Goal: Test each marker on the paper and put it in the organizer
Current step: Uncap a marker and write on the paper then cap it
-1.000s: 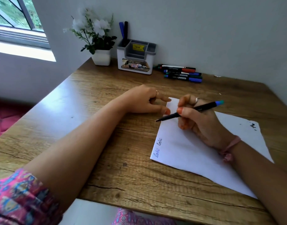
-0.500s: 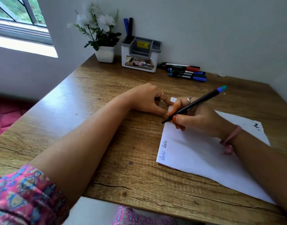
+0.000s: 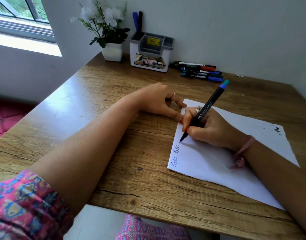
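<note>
The black felt-tip marker with a blue-and-teal end cap [image 3: 205, 110] is held in the right hand [image 3: 212, 129], thumb and fingers pinched round its lower barrel in a writing grip. Its long axis runs steeply from the tip, low and towards the person, up and away to the cap, which leans to the right and towards the far wall. The tip meets, or all but meets, the white sheet of paper [image 3: 252, 153] close to its left edge, just beyond two small handwritten words in blue ink [image 3: 176, 155] that run along that edge. The heel of the right hand rests on the sheet, the wrist wearing a pink band.

The left hand [image 3: 159, 101] lies just beside the paper's far-left corner, fingers loosely curled, holding nothing; its fingertips touch or nearly touch the sheet's edge, apparently steadying it. The two hands are almost touching.

The white-and-grey plastic desk organizer [image 3: 151, 52] stands at the back of the wooden desk [image 3: 97, 135] against the wall, well beyond both hands and slightly left of the marker. Two markers already stand in its left rear compartment. So the marker's trip there looks like a forward reach by the right hand. A row of untested markers [image 3: 200, 71] lies just right of the organizer.
</note>
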Tool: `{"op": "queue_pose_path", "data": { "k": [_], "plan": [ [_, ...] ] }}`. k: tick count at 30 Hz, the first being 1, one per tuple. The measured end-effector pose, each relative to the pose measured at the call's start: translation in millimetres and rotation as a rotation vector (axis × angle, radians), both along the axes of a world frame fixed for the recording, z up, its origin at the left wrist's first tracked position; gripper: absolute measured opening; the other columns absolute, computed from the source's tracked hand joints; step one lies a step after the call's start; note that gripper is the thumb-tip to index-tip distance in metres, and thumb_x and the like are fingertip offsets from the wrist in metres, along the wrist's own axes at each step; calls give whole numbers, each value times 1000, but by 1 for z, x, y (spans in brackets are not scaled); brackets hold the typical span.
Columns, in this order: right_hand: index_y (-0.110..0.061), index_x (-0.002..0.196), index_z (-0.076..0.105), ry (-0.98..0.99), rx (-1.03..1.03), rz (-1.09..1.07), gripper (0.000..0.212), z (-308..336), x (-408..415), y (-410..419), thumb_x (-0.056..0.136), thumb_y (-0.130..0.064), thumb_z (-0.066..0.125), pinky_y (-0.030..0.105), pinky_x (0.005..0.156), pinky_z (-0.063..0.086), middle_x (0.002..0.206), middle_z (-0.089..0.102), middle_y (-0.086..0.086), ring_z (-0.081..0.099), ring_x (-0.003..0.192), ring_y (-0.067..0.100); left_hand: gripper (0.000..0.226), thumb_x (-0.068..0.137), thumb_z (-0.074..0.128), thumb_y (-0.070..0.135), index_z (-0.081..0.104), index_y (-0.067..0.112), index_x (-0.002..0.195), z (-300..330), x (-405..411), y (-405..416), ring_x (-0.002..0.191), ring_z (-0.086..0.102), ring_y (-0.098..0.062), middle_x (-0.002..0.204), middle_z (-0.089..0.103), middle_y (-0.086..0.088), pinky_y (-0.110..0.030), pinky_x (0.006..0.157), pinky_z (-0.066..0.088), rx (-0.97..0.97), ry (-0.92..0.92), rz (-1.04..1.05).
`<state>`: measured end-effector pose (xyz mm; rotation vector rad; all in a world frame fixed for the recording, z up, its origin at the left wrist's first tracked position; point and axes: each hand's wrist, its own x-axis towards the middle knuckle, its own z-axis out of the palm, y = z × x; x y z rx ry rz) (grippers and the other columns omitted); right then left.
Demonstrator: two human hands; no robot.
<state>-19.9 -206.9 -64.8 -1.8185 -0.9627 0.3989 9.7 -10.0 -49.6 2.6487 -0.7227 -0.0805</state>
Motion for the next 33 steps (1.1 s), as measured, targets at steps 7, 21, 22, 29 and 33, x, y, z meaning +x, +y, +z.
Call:
{"op": "queue_pose_path", "data": {
  "k": [7,21,22,29,33],
  "plan": [
    [-3,74,61,-35,-15,-24,22,-3,1,3,66,-23,57,21,64,45,69,59,-3,54,67,7,51,74,67,53,61,35,121,0,0,0,58,41,-7,62,43,13,-27,59,32,4,9,0],
    [-2,73,59,-40,-8,-37,24,-2,0,2,65,-25,56,10,59,43,61,63,-13,57,61,-1,40,82,55,56,62,39,117,-3,4,3,60,44,-8,64,46,11,-35,64,38,7,-32,-19],
    [-1,73,59,-40,-5,-42,25,-2,0,2,65,-25,56,10,58,41,60,62,-13,56,59,-1,40,82,55,56,62,39,117,-3,4,3,60,44,-8,64,46,11,-35,64,38,6,-32,-15],
    [-5,72,61,-60,-1,-96,24,-4,3,4,64,-27,57,17,58,43,62,58,-5,52,60,4,40,80,59,56,64,38,115,-3,5,3,62,47,-9,63,47,9,-38,68,42,4,-29,-4],
    [-2,70,59,-36,-2,-76,25,-4,2,3,63,-26,57,13,59,43,62,62,-6,57,61,1,41,79,60,57,64,38,115,-4,5,3,62,47,-8,63,48,10,-37,68,43,4,-40,-12]
  ]
}}
